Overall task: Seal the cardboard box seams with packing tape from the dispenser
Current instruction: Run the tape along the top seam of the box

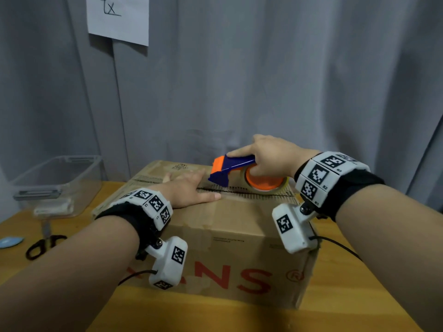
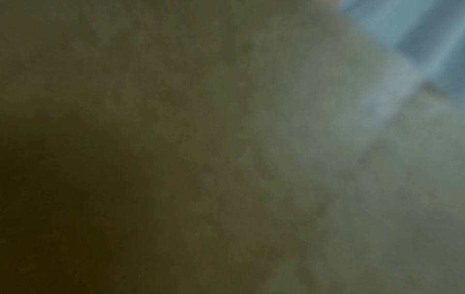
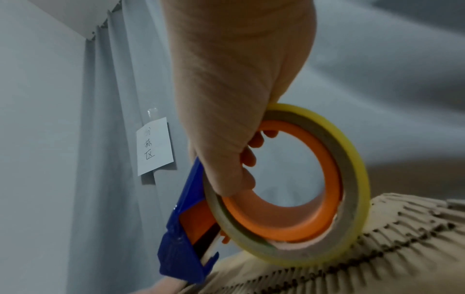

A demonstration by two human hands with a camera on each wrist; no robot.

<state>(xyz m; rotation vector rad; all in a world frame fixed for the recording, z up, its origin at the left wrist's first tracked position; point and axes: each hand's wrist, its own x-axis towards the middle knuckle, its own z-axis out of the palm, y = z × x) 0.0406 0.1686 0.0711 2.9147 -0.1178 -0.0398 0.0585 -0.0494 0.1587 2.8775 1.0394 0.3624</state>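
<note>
A brown cardboard box (image 1: pixel 239 226) with red lettering stands on the wooden table, its top flaps closed along a ragged centre seam (image 1: pixel 251 191). My left hand (image 1: pixel 189 190) lies flat on the box top, fingers straight, left of the seam's middle. My right hand (image 1: pixel 268 156) grips a blue and orange tape dispenser (image 1: pixel 230 170) with its roll of clear tape (image 3: pixel 349 179) resting on the seam at the right. In the right wrist view my fingers (image 3: pixel 247 159) curl through the orange core (image 3: pixel 289 218). The blue nose (image 3: pixel 181 256) points toward my left hand. The left wrist view is dark and blurred.
A clear plastic bin (image 1: pixel 55 183) stands at the table's back left. Black-handled scissors (image 1: pixel 44 245) and a small blue object (image 1: pixel 10 242) lie at the left edge. A grey curtain (image 1: pixel 263 80) hangs close behind, with a paper note (image 1: pixel 118 17) pinned to it.
</note>
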